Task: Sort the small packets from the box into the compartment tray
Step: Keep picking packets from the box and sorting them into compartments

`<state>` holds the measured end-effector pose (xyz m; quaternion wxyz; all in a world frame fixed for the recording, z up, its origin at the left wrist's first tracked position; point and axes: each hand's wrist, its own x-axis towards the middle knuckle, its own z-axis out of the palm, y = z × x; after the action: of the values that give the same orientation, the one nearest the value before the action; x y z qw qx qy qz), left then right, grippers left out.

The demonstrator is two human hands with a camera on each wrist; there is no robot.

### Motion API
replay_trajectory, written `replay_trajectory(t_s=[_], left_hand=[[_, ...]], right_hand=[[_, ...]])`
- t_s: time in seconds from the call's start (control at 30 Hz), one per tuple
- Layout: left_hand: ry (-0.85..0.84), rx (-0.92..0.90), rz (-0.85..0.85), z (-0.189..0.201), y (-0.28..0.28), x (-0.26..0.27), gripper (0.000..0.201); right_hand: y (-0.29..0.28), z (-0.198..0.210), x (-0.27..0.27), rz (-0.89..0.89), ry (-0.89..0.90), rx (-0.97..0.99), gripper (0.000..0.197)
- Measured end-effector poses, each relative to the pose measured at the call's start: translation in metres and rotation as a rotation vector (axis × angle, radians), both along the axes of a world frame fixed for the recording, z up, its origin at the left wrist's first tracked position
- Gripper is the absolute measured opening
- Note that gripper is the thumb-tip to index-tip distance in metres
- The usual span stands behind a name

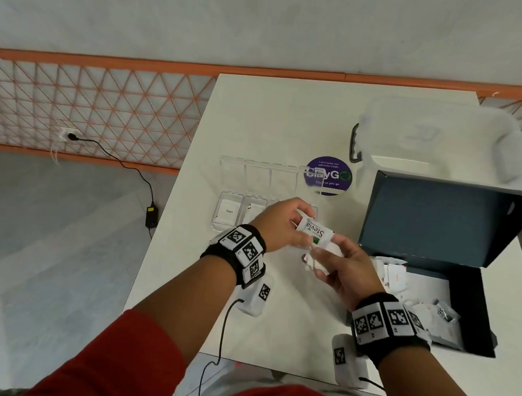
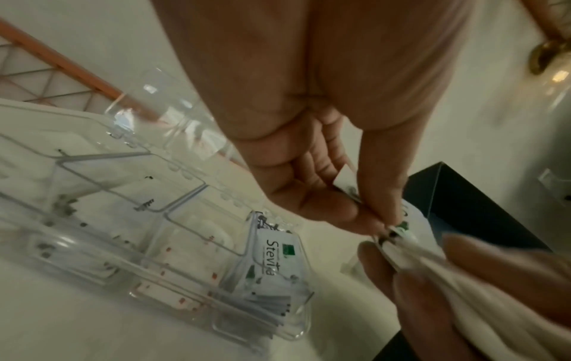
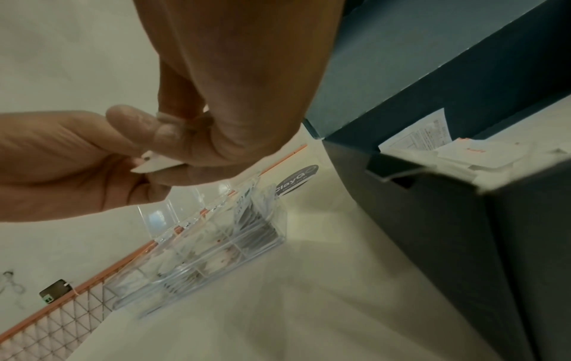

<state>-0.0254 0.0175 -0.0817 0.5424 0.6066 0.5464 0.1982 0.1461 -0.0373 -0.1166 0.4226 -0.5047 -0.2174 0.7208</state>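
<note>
1. One clear tray (image 1: 226, 223) sits on the white table (image 1: 281, 116), its hinged lid (image 1: 256, 172) open and standing up behind it; four compartments show in one row.
2. One dark box (image 1: 471, 314) lies open right of the tray, well apart from it, flap raised. Loose white packets (image 1: 396, 277) lie inside; their number cannot be told.
3. Two hands meet above the table between tray and box.
4. The left hand (image 1: 274, 225) pinches one Stevia packet (image 1: 315, 232) between thumb and fingers (image 2: 327, 207); the packet juts out to the right from its fingertips.
5. The right hand (image 1: 346, 270) curls around a small bunch of white packets (image 1: 321, 261), just below the Stevia packet and touching it.
6. In the tray, the rightmost compartment holds a stack of Stevia packets (image 2: 271, 263); the leftmost holds a packet marked Sugar (image 1: 228, 211).
7. One clear bin (image 1: 445, 140) and one round purple sticker (image 1: 328, 175) lie farther back.
</note>
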Motion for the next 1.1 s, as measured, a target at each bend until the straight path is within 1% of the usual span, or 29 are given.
replay_trajectory(t_s=[0.1,0.3,0.47,0.53,0.6,0.7,0.87,0.97,1.03,1.1], left_hand=[[-0.007,0.003,0.061,0.0,0.003,-0.008,0.038],[0.037,0.106,0.108,0.002,0.013,-0.013,0.015],[0.106,0.188,0.207,-0.002,0.023,-0.013,0.014],[0.159,0.224,0.207,-0.006,0.027,-0.011,0.009],[0.214,0.248,0.175,-0.01,0.031,-0.007,0.008],[0.282,0.245,0.114,-0.018,0.036,0.002,0.017],[0.471,0.269,-0.072,-0.035,0.04,0.012,0.027],[0.555,0.389,-0.137,-0.042,0.04,0.014,0.023],[0.658,0.481,-0.181,-0.046,0.038,0.015,0.018],[0.762,0.547,-0.243,-0.05,0.037,0.015,0.021]], right_hand=[[-0.001,-0.001,-0.002,-0.006,-0.001,-0.013,0.024],[0.003,0.001,-0.003,-0.016,0.013,-0.012,0.028],[0.005,0.001,-0.003,-0.01,0.005,-0.026,0.028],[0.005,0.0,-0.001,-0.006,-0.001,-0.032,0.027],[0.005,-0.001,0.002,-0.007,-0.008,-0.035,0.028],[0.006,-0.002,0.007,-0.027,-0.006,-0.038,0.027],[0.007,-0.003,0.017,-0.062,-0.02,-0.033,0.028],[0.007,-0.004,0.019,-0.079,-0.031,-0.041,0.028],[0.006,-0.006,0.02,-0.08,-0.034,-0.045,0.028],[0.005,-0.008,0.02,-0.08,-0.032,-0.05,0.028]])
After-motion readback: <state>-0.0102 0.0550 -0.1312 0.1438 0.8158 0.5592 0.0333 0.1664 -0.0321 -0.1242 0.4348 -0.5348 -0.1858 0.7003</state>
